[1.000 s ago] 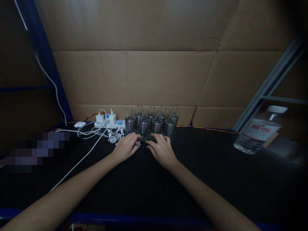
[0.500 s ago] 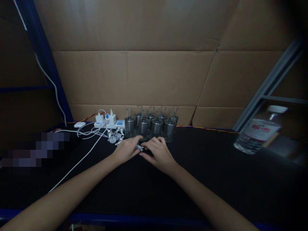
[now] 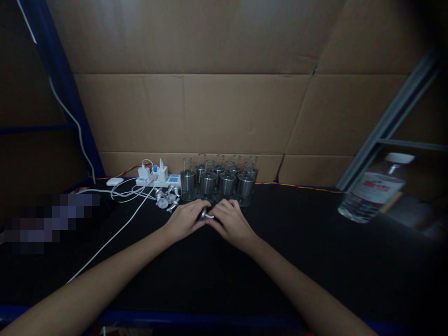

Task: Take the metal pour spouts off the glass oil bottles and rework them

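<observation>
My left hand [image 3: 186, 218] is closed round a small silvery metal fitting [image 3: 204, 214], mostly hidden by the fingers. A thin bright stem sticks out of it toward my right hand [image 3: 231, 221], whose thumb and fingers are closed at that end. Both hands meet just above the black tabletop, in front of several glass bottles [image 3: 208, 181] with brushed metal sleeves and open necks. To the left of my left hand lie several similar silvery fittings [image 3: 163, 200] with clear round parts, in a loose heap.
Behind the fittings is a white power strip [image 3: 174, 181] with plugs and tangled white cables [image 3: 129, 219]. A large clear water bottle [image 3: 373, 193] stands at the right. Cardboard [image 3: 238, 112] walls the back, and a blue post [image 3: 66, 93] rises at the left.
The metal fitting has turned between my hands, and its thin stem now shows pointing right. My hands have drawn slightly closer together. The bottles have stayed in place.
</observation>
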`<state>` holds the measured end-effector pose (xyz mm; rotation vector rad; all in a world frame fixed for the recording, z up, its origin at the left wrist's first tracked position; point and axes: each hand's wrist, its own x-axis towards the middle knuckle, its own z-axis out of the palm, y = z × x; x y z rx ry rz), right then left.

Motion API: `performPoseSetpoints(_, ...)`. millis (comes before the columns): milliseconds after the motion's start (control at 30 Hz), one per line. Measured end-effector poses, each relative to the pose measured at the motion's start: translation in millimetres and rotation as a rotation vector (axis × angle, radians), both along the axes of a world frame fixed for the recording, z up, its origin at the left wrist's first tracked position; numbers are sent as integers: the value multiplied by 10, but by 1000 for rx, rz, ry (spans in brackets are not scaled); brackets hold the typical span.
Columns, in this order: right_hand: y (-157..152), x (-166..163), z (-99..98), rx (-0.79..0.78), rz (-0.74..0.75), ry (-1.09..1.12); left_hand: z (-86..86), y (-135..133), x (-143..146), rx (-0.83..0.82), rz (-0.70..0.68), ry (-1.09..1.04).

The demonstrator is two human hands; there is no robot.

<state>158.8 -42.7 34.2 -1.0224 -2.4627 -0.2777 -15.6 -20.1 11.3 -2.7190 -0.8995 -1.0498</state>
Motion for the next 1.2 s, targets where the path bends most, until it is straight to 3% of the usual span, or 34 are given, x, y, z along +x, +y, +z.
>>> performPoseSetpoints(233,59,62,-24,36,-39,106,53,-22,14,-18,-129,-55)
performPoseSetpoints(567,77,70,-47,47,-81,199,32,-14,-3,87,-163,-53)
performPoseSetpoints(900,54,81,-11,90,-151,267,14,10,-26,141,-19,42)
performPoseSetpoints(1033,35,71,9,77,-101,295,22,21,-22,164,46,27)
performPoseSetpoints(1200,-21,44,37,45,3,294,-2,39,-22,148,16,-13)
